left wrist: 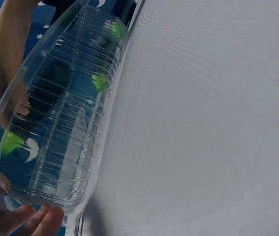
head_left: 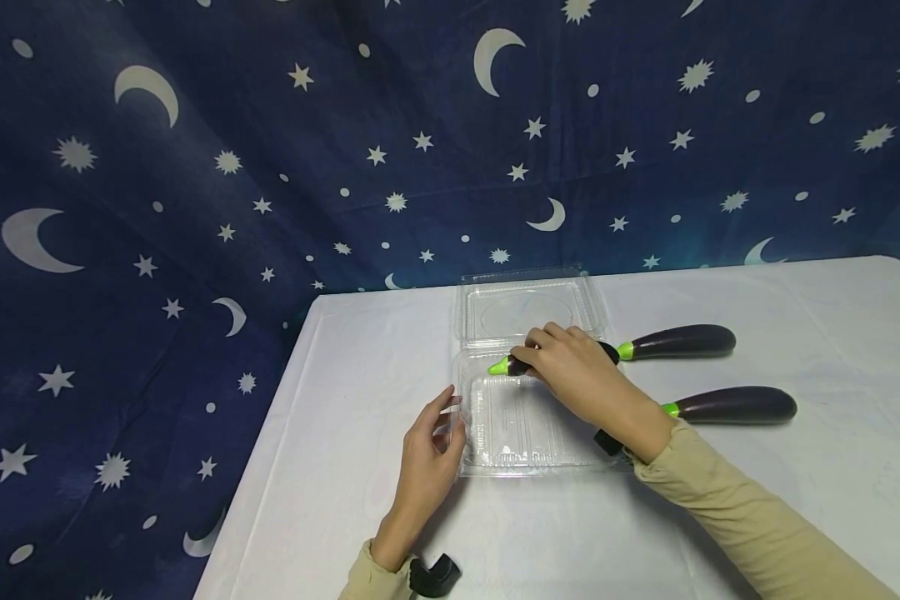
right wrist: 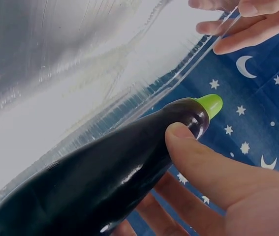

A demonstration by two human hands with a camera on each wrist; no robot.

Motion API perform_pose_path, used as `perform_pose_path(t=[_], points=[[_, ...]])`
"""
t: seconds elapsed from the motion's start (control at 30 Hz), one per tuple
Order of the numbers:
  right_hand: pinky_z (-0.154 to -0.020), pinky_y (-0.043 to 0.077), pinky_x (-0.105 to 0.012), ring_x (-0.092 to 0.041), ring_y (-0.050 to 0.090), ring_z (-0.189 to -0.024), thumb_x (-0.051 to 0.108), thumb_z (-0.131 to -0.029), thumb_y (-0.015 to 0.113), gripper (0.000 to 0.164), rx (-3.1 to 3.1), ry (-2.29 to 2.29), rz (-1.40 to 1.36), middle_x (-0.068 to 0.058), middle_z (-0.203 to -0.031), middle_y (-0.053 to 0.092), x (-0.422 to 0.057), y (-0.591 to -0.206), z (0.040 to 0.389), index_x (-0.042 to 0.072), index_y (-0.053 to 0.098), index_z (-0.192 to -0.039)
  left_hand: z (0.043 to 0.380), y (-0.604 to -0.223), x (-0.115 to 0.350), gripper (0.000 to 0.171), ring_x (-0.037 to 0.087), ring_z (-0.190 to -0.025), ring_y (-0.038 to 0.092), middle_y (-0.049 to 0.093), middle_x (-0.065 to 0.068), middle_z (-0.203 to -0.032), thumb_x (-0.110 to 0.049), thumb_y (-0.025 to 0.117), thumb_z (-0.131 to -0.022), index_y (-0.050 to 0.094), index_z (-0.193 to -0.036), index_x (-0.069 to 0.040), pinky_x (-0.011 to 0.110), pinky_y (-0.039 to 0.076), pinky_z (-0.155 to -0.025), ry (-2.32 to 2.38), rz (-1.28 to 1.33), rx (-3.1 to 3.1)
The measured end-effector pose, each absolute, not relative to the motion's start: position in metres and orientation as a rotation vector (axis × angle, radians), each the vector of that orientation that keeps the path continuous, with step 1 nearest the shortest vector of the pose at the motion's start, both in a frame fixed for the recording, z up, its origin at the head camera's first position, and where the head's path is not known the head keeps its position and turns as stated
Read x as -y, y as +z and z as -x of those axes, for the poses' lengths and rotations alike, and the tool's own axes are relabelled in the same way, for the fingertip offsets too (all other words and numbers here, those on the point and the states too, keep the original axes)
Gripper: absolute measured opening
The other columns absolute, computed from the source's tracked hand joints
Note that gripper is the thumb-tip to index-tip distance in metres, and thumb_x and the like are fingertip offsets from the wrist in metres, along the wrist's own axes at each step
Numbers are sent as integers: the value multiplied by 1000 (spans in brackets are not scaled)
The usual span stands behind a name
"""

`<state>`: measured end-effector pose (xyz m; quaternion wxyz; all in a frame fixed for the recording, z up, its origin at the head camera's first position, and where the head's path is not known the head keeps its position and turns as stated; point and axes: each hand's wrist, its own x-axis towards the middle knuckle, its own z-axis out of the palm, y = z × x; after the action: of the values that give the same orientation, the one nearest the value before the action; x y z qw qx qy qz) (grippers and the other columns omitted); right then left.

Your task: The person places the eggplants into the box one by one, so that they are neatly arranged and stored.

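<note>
My right hand [head_left: 570, 371] grips a dark purple eggplant [right wrist: 100, 167] with a bright green tip, its thumb lying along the near side. This eggplant is over the back part of a clear plastic clamshell container [head_left: 525, 468]. The container's hinged lid [head_left: 468, 312] lies folded back behind it. At the container's left side, the fingertips of my left hand [head_left: 427, 450] touch the rim, with the thumb and fingers spread apart. In the left wrist view, fingers [left wrist: 46, 221] rest at the container's end wall. Whether the eggplant touches the container floor, I cannot tell.
Two more eggplants lie right of the container, one further back [head_left: 686, 342] and one nearer [head_left: 738, 406]; both green ends point left. A white cloth covers the table [head_left: 360, 375]. Behind it hangs a dark blue curtain [head_left: 420, 108] with moons and stars.
</note>
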<state>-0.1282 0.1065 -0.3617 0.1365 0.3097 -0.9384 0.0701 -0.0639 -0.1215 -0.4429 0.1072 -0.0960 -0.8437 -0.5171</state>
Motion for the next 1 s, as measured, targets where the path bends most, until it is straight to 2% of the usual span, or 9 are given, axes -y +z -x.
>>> perform_pose_path(t=[1.0], points=[[-81,55,-46,-26,64,-94,20,-84,79,22,2741,163,-940,-6,-98,69,-95,-379,135,14,75,-104,64,-444,121,48,24,-106,69,66,15,-123,-2,61,-94,52,-141,0,30,59,-79,-1518,276,2482]])
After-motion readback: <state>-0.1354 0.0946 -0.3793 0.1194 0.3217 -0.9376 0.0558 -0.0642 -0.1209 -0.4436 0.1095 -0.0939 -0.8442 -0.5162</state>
